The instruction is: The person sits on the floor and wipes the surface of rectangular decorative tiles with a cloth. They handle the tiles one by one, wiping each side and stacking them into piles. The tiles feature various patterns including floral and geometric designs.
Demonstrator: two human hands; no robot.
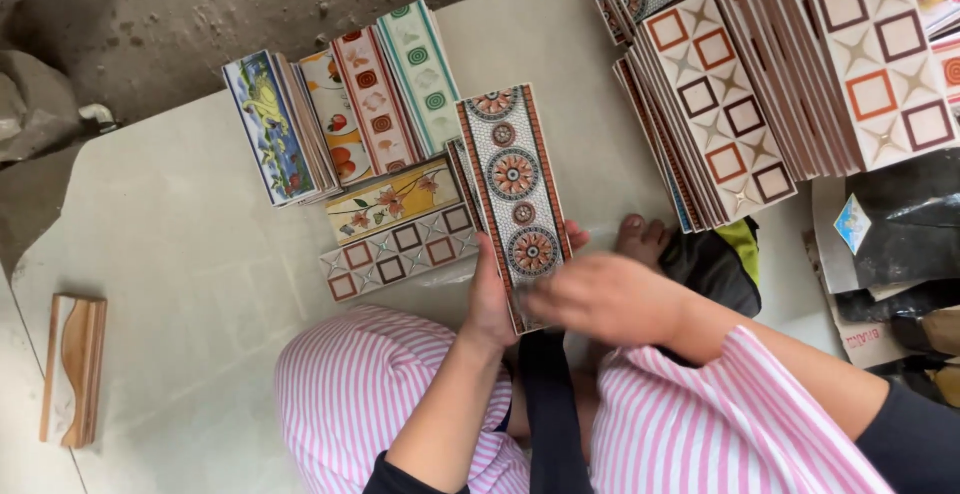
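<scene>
My left hand grips the near end of a long narrow tile patterned with round brown and orange medallions, holding it upright on its edge above the floor. More tiles of the same kind seem stacked just behind it. My right hand is blurred and lies across the tile's lower right corner, touching it. Pink striped trouser legs fill the bottom of the view.
A row of border tiles stands on edge at the back left: a yellow-and-blue one, fruit, and green-ringed ones. Two lie flat, a floral and a squares tile. Tall tile stacks lean at right. A wooden moulding piece lies left.
</scene>
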